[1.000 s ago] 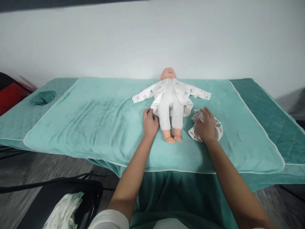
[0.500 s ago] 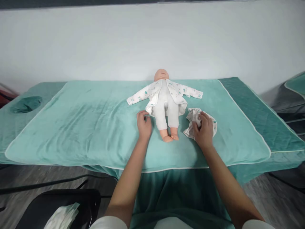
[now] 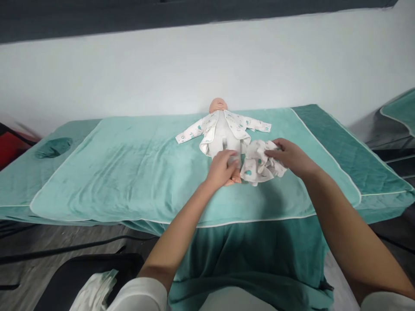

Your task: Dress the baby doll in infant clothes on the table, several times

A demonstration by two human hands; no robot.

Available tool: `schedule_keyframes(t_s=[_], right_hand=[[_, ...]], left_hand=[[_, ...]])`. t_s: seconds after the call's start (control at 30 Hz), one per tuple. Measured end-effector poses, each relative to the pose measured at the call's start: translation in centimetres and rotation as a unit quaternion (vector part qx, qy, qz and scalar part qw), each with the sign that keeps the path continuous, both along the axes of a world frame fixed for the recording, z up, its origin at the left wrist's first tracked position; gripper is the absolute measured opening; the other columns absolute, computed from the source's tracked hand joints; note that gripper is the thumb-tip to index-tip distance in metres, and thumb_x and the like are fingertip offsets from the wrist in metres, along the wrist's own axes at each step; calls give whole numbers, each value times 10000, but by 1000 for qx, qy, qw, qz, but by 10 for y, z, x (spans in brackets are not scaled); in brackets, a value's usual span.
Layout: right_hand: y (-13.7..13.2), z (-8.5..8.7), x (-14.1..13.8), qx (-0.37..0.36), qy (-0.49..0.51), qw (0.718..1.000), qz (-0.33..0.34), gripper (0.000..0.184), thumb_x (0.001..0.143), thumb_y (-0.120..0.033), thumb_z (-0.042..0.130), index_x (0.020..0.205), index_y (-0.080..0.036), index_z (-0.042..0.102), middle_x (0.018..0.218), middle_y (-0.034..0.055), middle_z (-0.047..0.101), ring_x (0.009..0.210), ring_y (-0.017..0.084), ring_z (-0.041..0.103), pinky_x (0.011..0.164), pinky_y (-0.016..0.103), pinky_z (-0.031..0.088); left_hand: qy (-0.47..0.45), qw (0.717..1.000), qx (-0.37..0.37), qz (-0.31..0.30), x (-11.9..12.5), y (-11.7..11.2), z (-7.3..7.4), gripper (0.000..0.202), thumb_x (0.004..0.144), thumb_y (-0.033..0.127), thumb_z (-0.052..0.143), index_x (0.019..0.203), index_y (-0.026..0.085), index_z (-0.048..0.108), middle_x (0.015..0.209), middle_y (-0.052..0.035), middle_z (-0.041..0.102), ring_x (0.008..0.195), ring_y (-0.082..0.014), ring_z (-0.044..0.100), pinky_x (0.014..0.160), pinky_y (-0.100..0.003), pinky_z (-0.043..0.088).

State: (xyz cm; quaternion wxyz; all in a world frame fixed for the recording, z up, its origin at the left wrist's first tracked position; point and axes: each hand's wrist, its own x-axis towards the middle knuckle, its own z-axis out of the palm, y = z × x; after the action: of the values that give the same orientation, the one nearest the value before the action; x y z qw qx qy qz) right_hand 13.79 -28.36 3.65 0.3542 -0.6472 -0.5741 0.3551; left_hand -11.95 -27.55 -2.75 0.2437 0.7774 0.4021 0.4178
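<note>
A baby doll (image 3: 221, 125) lies face up with its head toward the wall. It wears an open white jacket (image 3: 191, 131) with a green print, sleeves spread out to both sides. My right hand (image 3: 293, 157) pinches a crumpled white baby garment (image 3: 257, 166) with a matching print, held beside the doll's legs; its cut is hidden in the folds. Over the doll's lower legs is my left hand (image 3: 220, 169), fingers apart and pointing toward the garment, holding nothing that I can see. It covers most of the legs and part of the feet.
A green cloth (image 3: 129, 172) with white piping covers the massage bed, which has a face hole (image 3: 53, 147) at the left. Behind stands a white wall (image 3: 194, 65). At the lower left, a black chair (image 3: 58, 280) bears folded white cloth or diapers (image 3: 94, 289).
My right hand has lifted the crumpled garment and brought it left, close to the doll's legs. My left hand has moved right, from beside the doll to over its legs. The view has tilted up.
</note>
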Motion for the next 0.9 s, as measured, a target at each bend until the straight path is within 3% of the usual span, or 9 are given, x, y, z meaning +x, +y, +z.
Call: schedule_keyframes(t_s=[0.07,0.13,0.23,0.33,0.43,0.53,0.63,0.73,0.9], right_hand=[[-3,24,-18,27,159,986,42,372,714,-461,786,937,-226,603,785,-1,659,622,173,592,553,296,457],[-5,42,-32,64,248,963,87,383,727,-461,801,963,-236,600,817,0,672,639,178,613,574,312,491],[-3,56,-46,127,286,938,152,417,721,-455,826,1008,-255,598,905,2,684,738,193,651,638,328,535],[5,58,-55,157,241,933,215,408,692,-381,856,987,-259,602,951,2,675,844,204,655,694,329,553],[14,54,-64,167,189,937,244,302,736,-286,799,968,-252,607,974,9,661,885,197,640,697,310,546],[17,52,-71,168,146,940,258,263,763,-225,729,995,-247,606,1045,23,656,941,201,638,709,307,548],[12,58,-76,180,126,930,294,432,773,-214,726,1178,-281,595,1288,40,620,1089,222,634,808,344,576],[7,67,-83,203,123,922,305,630,785,-278,767,1363,-358,527,1512,31,485,1183,239,614,877,385,594],[7,71,-101,275,71,928,240,338,809,-336,777,1127,-281,674,1215,33,654,1097,240,642,942,416,583]], left_hand=[[-46,994,-61,-76,11,-12,16,455,899,324,665,1341,259,582,1365,-114,621,1231,-273,618,1031,-427,524],[-138,980,-123,-71,15,-16,28,584,915,398,660,1459,294,475,1458,-116,559,1233,-265,630,981,-414,563],[-259,946,-188,-41,7,-6,42,466,1010,508,473,1415,280,513,1395,-103,618,1205,-253,658,977,-443,585],[-264,937,-213,-78,-8,10,58,389,970,512,557,1229,238,655,1215,-111,724,1156,-287,687,949,-446,605],[-261,944,-186,-74,-17,17,73,371,865,417,718,1188,243,667,1194,-87,742,1121,-286,701,928,-428,605],[-277,952,-123,-38,-21,17,82,404,806,380,744,1172,236,649,1201,-51,734,1104,-250,696,946,-397,583],[-247,967,-67,4,-26,15,87,339,809,337,713,1123,229,647,1110,-29,734,1039,-218,685,905,-352,571],[-200,979,-20,27,-34,9,94,239,813,238,663,1051,229,646,995,-4,709,950,-194,665,847,-319,560],[-161,987,28,-3,-41,-6,113,230,831,191,642,1057,235,636,1057,-9,685,1000,-197,645,918,-338,537]])
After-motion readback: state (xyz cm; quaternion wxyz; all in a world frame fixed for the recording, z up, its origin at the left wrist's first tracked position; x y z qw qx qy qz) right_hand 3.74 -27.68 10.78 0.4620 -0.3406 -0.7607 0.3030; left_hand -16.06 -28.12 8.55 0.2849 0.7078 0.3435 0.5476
